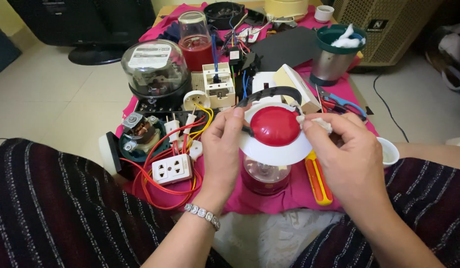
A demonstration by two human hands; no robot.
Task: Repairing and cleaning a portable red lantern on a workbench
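Hands meet mid-frame: left hand grips the white-rimmed red lid; right hand pinches a cotton wad. Steady, light wiping seems best.

Bright, even indoor light, soft shadows; edges perhaps slightly stretched, mostly sharp.

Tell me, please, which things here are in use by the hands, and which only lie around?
In use:
- left hand, holding the red-and-white lid
- right hand, pressing a white wad to the lid's edge

Lying around:
- white socket block with red wires
- domed meter
- orange screwdriver
- steel cup
- pliers
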